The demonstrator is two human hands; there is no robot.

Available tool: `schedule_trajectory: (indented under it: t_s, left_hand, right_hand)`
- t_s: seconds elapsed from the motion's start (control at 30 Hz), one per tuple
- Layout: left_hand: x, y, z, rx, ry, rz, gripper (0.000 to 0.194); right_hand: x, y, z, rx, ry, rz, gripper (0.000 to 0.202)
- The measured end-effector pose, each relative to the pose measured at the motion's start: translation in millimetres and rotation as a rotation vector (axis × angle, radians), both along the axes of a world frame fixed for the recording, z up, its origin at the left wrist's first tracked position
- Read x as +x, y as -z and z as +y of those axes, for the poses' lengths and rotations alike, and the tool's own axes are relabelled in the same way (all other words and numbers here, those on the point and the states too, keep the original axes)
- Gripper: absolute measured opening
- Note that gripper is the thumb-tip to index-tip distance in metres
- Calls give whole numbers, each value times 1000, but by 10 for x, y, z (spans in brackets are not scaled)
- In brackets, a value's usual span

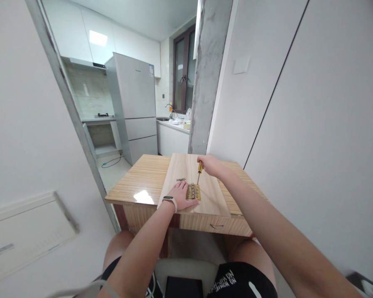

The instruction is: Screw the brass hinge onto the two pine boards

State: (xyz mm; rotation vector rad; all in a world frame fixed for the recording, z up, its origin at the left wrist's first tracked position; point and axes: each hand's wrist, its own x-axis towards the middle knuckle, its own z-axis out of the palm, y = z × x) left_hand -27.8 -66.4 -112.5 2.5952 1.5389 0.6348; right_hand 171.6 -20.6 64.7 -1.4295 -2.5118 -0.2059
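A brass hinge (193,192) lies opened flat across the seam of two pale wooden boards (182,165). My right hand (210,164) is closed around the yellow handle of a screwdriver (199,169), held nearly upright. Its tip meets the far right part of the hinge; whether a screw sits under it is too small to tell. My left hand (182,196), with a band on the wrist, rests flat on the board with fingers spread, against the hinge's left and near edges. Just beyond its fingers is a small dark patch (180,179) on the wood.
The boards lie on a wood-grain desk (136,178) with a drawer (211,224) at its front. My knees are below the desk edge. A white wall (298,124) stands close on the right. Behind are a grey refrigerator (136,95) and a kitchen counter (174,132).
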Motion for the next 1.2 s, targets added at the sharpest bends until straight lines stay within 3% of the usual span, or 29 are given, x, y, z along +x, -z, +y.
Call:
schedule_trajectory:
  t_s: [0.3, 0.53, 0.77, 0.97, 1.2]
  left_hand:
    - [-14, 7, 6, -1, 4, -3, 102]
    - [-6, -20, -10, -3, 2, 5, 100]
    - [-7, -13, -9, 5, -10, 1, 102]
    - [-3, 10, 1, 2, -14, 2, 101]
    - [-6, 9, 4, -8, -11, 4, 101]
  right_hand:
    - [-19, -68, 60, -49, 56, -68, 19]
    - [19, -18, 25, 48, 219, -81, 50]
    - [48, 74, 93, 51, 57, 8, 12]
    - [39, 16, 63, -16, 11, 14, 25]
    - [-24, -101, -1, -51, 52, -41, 22]
